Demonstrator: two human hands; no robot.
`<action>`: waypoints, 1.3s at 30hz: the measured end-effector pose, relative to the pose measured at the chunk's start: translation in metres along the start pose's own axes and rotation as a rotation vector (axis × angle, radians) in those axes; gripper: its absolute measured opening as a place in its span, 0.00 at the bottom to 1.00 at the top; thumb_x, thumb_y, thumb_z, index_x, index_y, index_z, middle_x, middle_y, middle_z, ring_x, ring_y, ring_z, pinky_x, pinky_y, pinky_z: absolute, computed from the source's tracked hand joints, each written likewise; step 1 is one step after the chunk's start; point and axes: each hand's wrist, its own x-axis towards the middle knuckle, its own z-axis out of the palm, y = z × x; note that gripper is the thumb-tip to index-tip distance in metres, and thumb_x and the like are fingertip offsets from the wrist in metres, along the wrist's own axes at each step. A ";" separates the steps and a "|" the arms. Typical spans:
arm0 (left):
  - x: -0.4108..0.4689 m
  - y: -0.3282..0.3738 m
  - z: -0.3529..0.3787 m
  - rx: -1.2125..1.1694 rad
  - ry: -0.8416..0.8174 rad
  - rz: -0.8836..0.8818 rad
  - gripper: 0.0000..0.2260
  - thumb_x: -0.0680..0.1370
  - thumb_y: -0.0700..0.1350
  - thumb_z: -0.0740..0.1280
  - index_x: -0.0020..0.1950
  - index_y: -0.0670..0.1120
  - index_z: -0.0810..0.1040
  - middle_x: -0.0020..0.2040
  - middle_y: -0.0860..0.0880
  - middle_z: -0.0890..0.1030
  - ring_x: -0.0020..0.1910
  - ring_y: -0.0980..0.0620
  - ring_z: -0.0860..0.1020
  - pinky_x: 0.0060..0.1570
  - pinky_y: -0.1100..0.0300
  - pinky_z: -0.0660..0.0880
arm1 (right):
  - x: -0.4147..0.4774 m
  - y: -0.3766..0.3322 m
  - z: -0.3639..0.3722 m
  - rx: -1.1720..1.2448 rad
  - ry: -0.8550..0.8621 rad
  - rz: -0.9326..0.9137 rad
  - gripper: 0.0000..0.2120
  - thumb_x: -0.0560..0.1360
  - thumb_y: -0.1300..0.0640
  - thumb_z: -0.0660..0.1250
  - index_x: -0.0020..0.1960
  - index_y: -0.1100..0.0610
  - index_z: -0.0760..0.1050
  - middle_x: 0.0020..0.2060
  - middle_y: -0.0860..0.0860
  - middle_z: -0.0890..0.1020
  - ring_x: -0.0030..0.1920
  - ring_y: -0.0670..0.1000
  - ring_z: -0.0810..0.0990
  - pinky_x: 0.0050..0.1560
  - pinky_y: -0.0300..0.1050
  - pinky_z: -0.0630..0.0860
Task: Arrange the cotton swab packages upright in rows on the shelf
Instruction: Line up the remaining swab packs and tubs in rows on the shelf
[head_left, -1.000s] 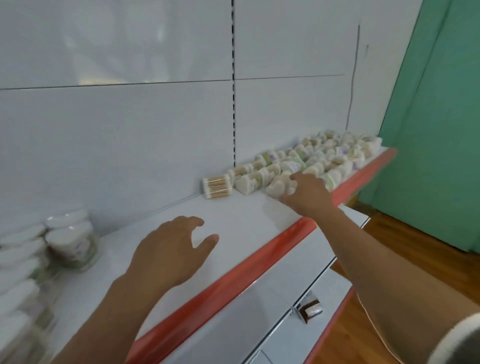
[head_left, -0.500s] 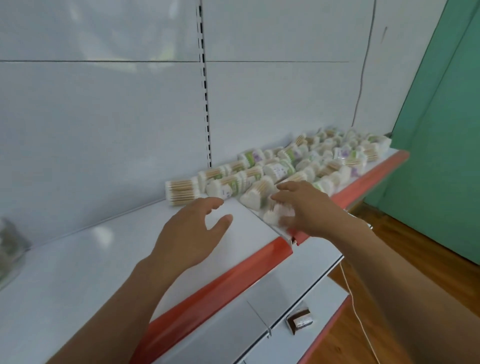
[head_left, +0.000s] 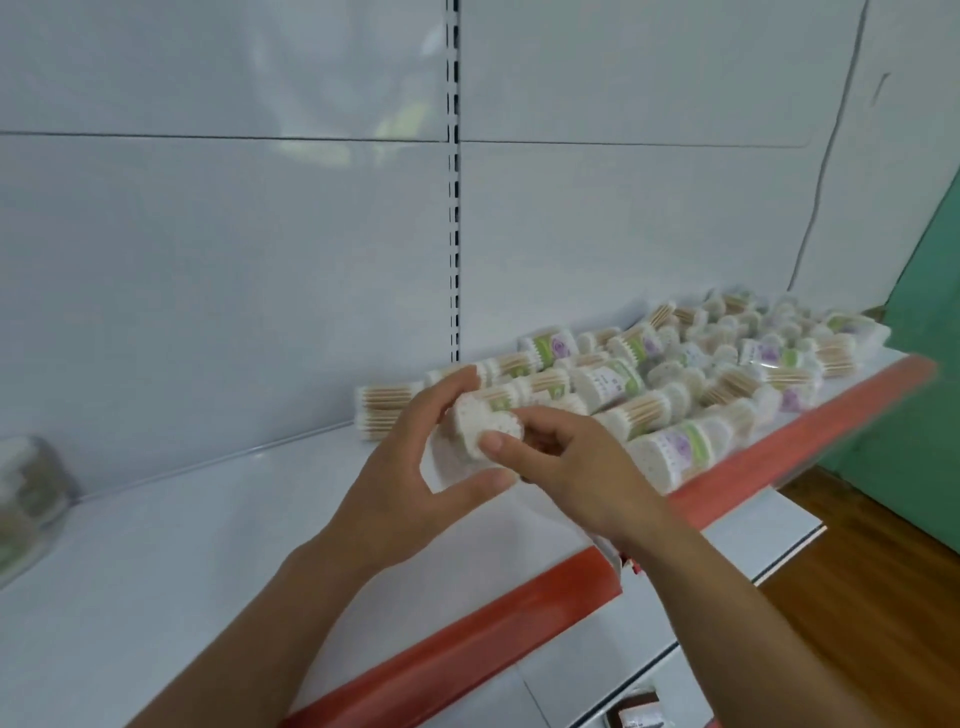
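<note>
Cotton swab packages (head_left: 675, 384) lie on their sides in a loose heap on the right part of the white shelf (head_left: 208, 545), behind its red front strip (head_left: 467, 639). The left hand (head_left: 410, 467) and the right hand (head_left: 576, 462) both grasp one package (head_left: 485, 423) at the left edge of the heap, and its white end faces outward.

A white shelf (head_left: 182, 545) with a red front strip (head_left: 467, 639) carries a loose heap of cotton swab packages (head_left: 701, 374) lying on their sides at its right end. A blurred clear container (head_left: 26, 499) stands at the far left, well apart.
</note>
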 end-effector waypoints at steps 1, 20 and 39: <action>0.001 0.001 0.000 -0.013 0.010 0.001 0.34 0.72 0.58 0.76 0.75 0.56 0.66 0.70 0.62 0.72 0.68 0.65 0.71 0.61 0.74 0.68 | 0.003 0.000 0.006 0.037 -0.008 0.007 0.11 0.72 0.42 0.71 0.35 0.47 0.78 0.26 0.42 0.72 0.29 0.43 0.69 0.36 0.42 0.69; 0.008 -0.025 -0.004 0.031 0.156 -0.128 0.20 0.67 0.59 0.63 0.59 0.67 0.74 0.58 0.68 0.77 0.52 0.58 0.77 0.52 0.61 0.75 | 0.034 0.060 -0.011 -0.885 0.136 -0.073 0.27 0.76 0.47 0.69 0.73 0.50 0.68 0.74 0.49 0.66 0.77 0.53 0.55 0.76 0.47 0.51; 0.011 -0.020 -0.007 0.065 0.214 -0.185 0.34 0.63 0.66 0.76 0.67 0.65 0.70 0.57 0.65 0.80 0.54 0.63 0.80 0.56 0.54 0.79 | 0.034 0.013 0.025 0.525 0.090 0.039 0.21 0.72 0.41 0.64 0.56 0.55 0.80 0.52 0.51 0.85 0.54 0.51 0.83 0.60 0.51 0.77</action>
